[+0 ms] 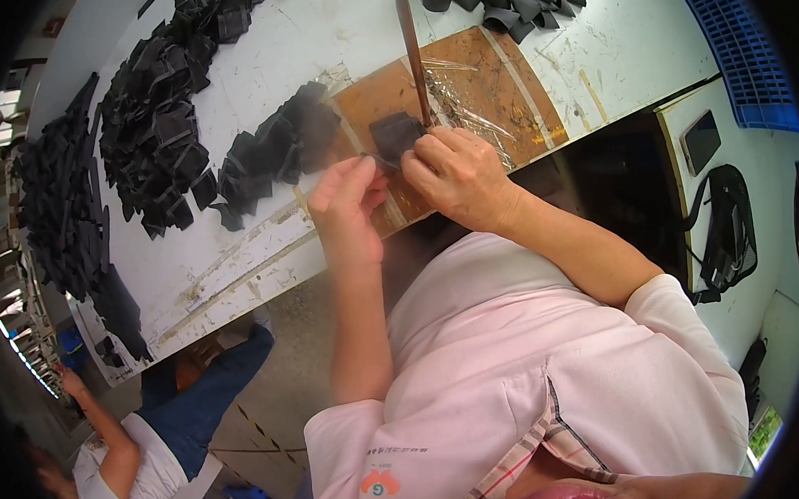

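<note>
On the brown board [356, 104] lies a folded black piece [395, 134], which looks like fabric or thin leather. The thumb and fingers of my left hand [347, 202] pinch at its near left edge, partly hiding what they grip. My right hand [463, 174] is closed at the piece's right side, its fingers around the lower end of a long brown stick-like tool [414, 54]. That tool points away from me, its flat rounded end up; the lower tip is hidden by my fingers.
Black pieces lie in a small heap [276, 138], a larger pile [154, 127] and flat stacks [62, 195] leftward; more curled pieces [504, 0] sit at the back. Clear plastic film [464, 101] covers part of the board. Rightward are a blue basket [741, 51], phone [701, 141] and black bag [728, 228].
</note>
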The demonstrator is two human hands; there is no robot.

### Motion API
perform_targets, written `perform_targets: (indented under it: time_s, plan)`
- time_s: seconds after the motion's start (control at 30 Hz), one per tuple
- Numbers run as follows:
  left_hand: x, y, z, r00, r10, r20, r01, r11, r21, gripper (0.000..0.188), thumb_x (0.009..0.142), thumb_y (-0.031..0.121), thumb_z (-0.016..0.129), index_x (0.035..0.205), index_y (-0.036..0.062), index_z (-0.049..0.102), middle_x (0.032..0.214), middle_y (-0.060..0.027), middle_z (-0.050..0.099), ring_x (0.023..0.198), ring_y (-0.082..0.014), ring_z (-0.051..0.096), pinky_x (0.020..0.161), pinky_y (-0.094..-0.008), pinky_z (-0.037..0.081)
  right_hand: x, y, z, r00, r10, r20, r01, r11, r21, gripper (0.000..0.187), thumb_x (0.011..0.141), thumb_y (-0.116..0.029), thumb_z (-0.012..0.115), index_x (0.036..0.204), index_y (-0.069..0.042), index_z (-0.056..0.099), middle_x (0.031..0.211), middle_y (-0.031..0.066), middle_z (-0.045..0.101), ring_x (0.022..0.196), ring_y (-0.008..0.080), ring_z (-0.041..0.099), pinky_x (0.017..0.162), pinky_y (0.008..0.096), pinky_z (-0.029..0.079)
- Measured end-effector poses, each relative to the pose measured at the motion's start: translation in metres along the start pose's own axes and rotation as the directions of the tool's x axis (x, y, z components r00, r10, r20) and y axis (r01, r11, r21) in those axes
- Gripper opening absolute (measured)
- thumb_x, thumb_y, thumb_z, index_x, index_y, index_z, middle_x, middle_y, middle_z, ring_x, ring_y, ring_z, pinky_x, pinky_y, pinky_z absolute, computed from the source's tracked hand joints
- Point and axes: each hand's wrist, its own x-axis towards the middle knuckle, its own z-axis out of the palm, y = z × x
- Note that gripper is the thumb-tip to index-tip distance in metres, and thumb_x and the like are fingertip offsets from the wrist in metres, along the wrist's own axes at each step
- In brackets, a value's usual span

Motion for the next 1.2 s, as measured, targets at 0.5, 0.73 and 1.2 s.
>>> perform_targets:
  time_s: [0.5,0.73,1.2]
  plan:
    - [-0.006,-0.003,-0.001,0.948,0.311,0.066,-0.316,0.906,0.281,0.01,0.079,0.004,0.058,0.087,-0.0016,0.057,0.072,-0.0031,0.059,0.061,-0.0062,0.053,0.057,-0.0172,0.042,0.014,-0.002,-0.016,0.816,0.429,0.386,-0.575,0.54,0.615,0.022,0.072,-0.014,0.065,0.09,-0.004,0.058,0.073,0.0064,0.053,0.062,0.021,0.055,0.054,0.0284,0.044]
    - [-0.02,-0.005,0.025,0.768,0.629,0.118,-0.559,0.569,0.604,0.004,0.078,-0.003,0.056,0.082,-0.0031,0.054,0.068,-0.0012,0.056,0.057,-0.0027,0.05,0.052,-0.0154,0.04,0.017,-0.006,-0.014,0.947,0.319,0.046,-0.305,0.841,0.446,0.014,0.069,-0.005,0.062,0.083,-0.006,0.058,0.072,0.0067,0.052,0.062,0.0225,0.054,0.052,0.0301,0.044]
    - [-0.027,0.024,0.055,0.892,0.404,0.201,-0.424,0.903,0.065,0.011,0.075,-0.004,0.048,0.085,-0.0029,0.051,0.072,-0.006,0.052,0.038,-0.0036,0.031,0.036,-0.0176,0.026,0.02,0.019,-0.051,0.576,0.219,0.788,-0.343,-0.81,0.476,0.011,0.081,-0.011,0.057,0.081,0.001,0.058,0.064,0.0004,0.049,0.053,0.0047,0.036,0.041,0.0163,0.029]
